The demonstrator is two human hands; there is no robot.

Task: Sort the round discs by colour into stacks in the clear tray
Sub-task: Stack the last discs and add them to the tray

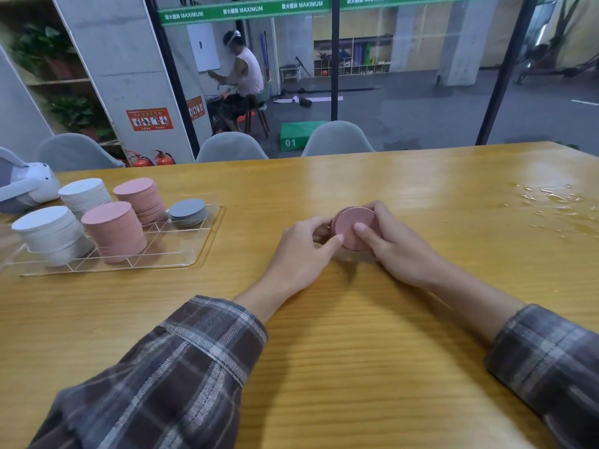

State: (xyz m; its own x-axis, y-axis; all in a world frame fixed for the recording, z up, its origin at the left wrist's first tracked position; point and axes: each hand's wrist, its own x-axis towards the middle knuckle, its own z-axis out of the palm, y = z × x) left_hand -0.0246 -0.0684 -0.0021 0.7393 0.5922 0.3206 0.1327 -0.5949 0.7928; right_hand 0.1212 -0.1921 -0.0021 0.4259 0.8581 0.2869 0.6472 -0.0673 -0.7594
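Bench (pixel 340 335): I see no loose discs lying on it anywhere in view (wet patch (pixel 557 202) far right, well apart from the work).

Tray (pixel 181 265): sits on the bench to my left, well apart from the hands. Five stacks in it, each a single colour as far as I can see.
- two white stacks, near (pixel 52 234) and far (pixel 85 194), both tall
- two pink stacks, near (pixel 114 231) and far (pixel 140 197), both tall, the far one a bit ragged on its side
- one grey stack (pixel 188 212), short, at the tray's right end

Left hand (pixel 301 254): closed on the held discs, thumb and fingers pinching their left edge.
Right hand (pixel 395 247): also gripping them, thumb on the face, fingers curled round the far side.

Held discs (pixel 351 226): small pink bunch, tilted face-up toward me, mid-bench between the two hands. I can't tell whether its lower edge touches the bench.

My read: sort is close to done. This pink bunch looks like the last lot outside the tray. What's left is carrying it across and setting it on one of the pink stacks. Both are already high, so I'd watch for a topple on the drop.
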